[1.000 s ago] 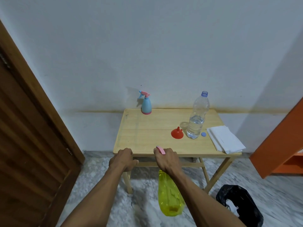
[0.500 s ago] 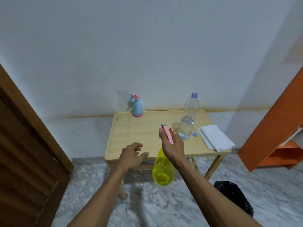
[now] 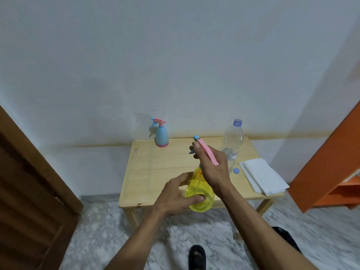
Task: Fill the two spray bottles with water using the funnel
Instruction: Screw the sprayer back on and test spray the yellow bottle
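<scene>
A yellow spray bottle [image 3: 198, 191] with a pink trigger head is held tilted over the front of the wooden table [image 3: 148, 172]. My right hand [image 3: 212, 168] grips its head and neck. My left hand [image 3: 178, 193] curls round the yellow body from the left. A blue spray bottle [image 3: 161, 136] with a pink head stands upright at the table's back edge. A clear water bottle [image 3: 232, 143], uncapped and partly filled, stands at the back right, its blue cap [image 3: 236, 170] lying beside it. The funnel is hidden behind my right hand.
A folded white cloth [image 3: 263, 177] lies on the table's right end. A brown door [image 3: 29, 191] stands at the left, an orange cabinet [image 3: 331, 162] at the right. A black bag [image 3: 286, 238] sits on the marble floor, and my sandalled foot [image 3: 197, 257] shows below.
My right hand has lifted the yellow bottle from below the table's edge to above the tabletop. My left hand left the table edge and took hold of the bottle's body.
</scene>
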Available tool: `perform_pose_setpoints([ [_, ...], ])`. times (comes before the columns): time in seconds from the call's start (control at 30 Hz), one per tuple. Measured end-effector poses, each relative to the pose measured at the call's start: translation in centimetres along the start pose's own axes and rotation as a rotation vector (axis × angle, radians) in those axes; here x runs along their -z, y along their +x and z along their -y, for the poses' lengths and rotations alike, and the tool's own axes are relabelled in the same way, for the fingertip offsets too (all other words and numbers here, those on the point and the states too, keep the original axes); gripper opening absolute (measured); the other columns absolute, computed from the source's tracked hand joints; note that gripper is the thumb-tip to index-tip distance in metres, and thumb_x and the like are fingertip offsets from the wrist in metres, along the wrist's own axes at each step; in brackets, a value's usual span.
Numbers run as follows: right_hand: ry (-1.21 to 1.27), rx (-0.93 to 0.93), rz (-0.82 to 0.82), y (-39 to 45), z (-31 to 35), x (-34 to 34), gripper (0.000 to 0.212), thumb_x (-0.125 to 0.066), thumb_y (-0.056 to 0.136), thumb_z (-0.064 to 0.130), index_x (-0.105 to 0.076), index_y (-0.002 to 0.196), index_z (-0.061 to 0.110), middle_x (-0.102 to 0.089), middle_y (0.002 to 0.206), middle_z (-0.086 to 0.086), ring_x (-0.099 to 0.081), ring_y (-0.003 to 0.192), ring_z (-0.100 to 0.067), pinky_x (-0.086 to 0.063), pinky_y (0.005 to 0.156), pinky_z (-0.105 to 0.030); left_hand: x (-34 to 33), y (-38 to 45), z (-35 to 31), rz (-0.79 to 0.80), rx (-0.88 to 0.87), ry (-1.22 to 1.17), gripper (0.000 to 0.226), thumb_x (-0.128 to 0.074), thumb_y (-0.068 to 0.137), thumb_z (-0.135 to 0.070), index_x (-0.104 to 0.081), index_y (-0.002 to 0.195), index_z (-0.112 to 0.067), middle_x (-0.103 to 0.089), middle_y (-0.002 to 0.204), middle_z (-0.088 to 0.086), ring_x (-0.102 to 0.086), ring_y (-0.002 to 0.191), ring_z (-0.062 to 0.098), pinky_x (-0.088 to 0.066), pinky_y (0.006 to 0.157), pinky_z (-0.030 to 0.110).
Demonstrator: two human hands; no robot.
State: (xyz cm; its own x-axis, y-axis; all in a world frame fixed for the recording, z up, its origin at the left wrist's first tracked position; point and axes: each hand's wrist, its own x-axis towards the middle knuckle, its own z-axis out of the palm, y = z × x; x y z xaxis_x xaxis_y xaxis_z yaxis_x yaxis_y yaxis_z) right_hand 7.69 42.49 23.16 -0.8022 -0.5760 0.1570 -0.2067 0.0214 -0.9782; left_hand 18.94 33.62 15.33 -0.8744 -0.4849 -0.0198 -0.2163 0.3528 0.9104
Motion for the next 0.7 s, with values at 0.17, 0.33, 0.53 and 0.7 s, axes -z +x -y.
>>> perform_pose_setpoints([
  [0.17, 0.033, 0.029, 0.09, 5.1, -1.8, -0.9, 0.027, -0.065, 0.096, 0.045, -0.077, 0.094, 0.021, -0.074, 0.082, -0.002, -0.067, 0.079, -0.018, -0.052, 0.072, -0.04, 0.6, 4.9, 1.1, -0.066, 0.026, -0.06, 0.07, -0.09, 0.067, -0.031, -0.062, 0.131, -0.026, -0.072, 0.115, -0.015, -0.066, 0.107, -0.002, -0.052, 0.096, 0.023],
  [0.33, -0.088, -0.013, 0.074, 10.6, -5.3, -1.2, 0.03, -0.08, 0.082, 0.042, -0.07, 0.109, 0.034, -0.073, 0.098, 0.015, -0.065, 0.094, -0.001, -0.053, 0.077, -0.023, 1.2, 11.1, 1.7, -0.228, 0.047, -0.106, 0.056, -0.09, 0.069, -0.021, -0.066, 0.118, -0.037, -0.075, 0.104, -0.017, -0.069, 0.1, 0.0, -0.055, 0.085, 0.019],
  [0.53, -0.183, -0.061, -0.012, 17.9, -9.2, -1.6, 0.035, -0.084, 0.077, 0.043, -0.067, 0.107, 0.036, -0.067, 0.102, 0.018, -0.06, 0.094, 0.0, -0.054, 0.076, -0.03, 0.7, 19.2, 2.7, -0.35, 0.032, -0.021, 0.06, -0.086, 0.07, -0.023, -0.06, 0.112, -0.057, -0.074, 0.101, -0.025, -0.069, 0.095, -0.003, -0.053, 0.081, 0.015],
  [0.7, -0.218, -0.06, 0.004, 23.9, -11.5, -2.8, 0.031, -0.08, 0.083, 0.039, -0.071, 0.111, 0.028, -0.067, 0.097, 0.014, -0.062, 0.097, -0.014, -0.053, 0.08, -0.036, 0.6, 24.8, 4.2, -0.367, 0.064, 0.097, 0.052, -0.085, 0.069, -0.045, -0.059, 0.113, -0.047, -0.067, 0.087, -0.032, -0.064, 0.081, -0.008, -0.053, 0.07, 0.017],
])
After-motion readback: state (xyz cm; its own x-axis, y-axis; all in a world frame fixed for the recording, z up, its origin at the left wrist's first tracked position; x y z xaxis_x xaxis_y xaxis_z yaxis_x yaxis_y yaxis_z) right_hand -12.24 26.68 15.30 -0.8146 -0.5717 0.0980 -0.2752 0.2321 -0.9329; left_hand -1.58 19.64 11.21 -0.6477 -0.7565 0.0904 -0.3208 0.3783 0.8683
